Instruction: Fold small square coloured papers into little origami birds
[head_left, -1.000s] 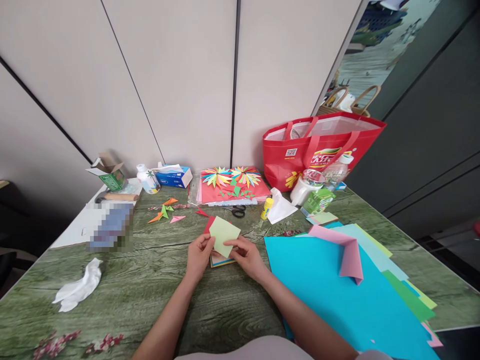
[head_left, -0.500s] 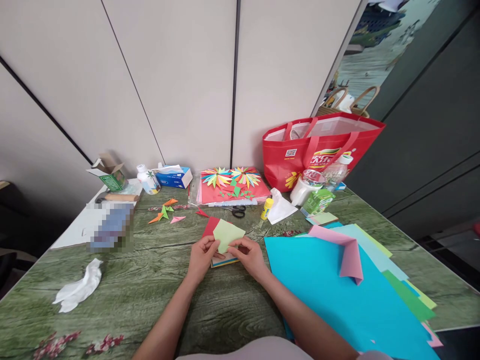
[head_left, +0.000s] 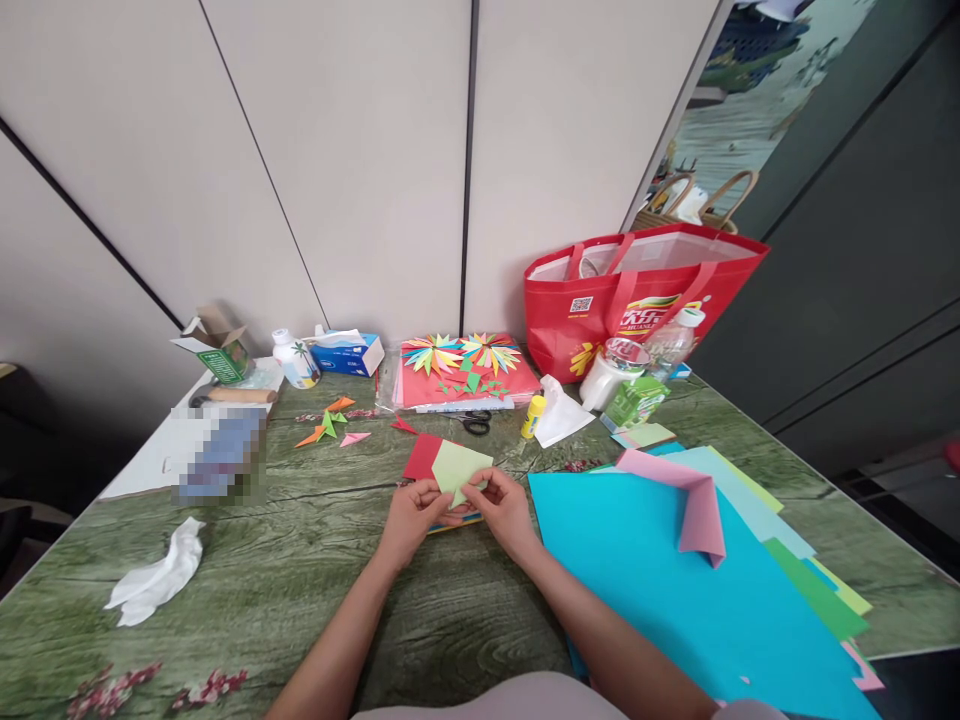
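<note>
A pale green piece of paper (head_left: 463, 466), folded at one corner, is pinched between both hands. My left hand (head_left: 411, 515) is closed on its lower left edge, thumb on top. My right hand (head_left: 504, 508) grips the lower right edge with thumb and fingers. Under the green paper lies a stack of coloured paper squares, with a red sheet (head_left: 421, 455) showing at the upper left and blue and yellow edges below. My fingers hide the rest of the stack. Just beyond are a small folded red piece (head_left: 403, 425) and black-handled scissors (head_left: 477, 424).
Large coloured sheets, a blue one (head_left: 630, 580) on top, lie at the right. Folded paper pieces (head_left: 330, 425) are at the left. A glue stick (head_left: 533, 417), tissue box (head_left: 347, 353), red bag (head_left: 562, 325) and crumpled tissue (head_left: 157, 572) also lie on the table.
Both hands have shifted slightly right with the pale green paper, which has turned a little. More of the red sheet shows at its left. The left hand has come closer to the right.
</note>
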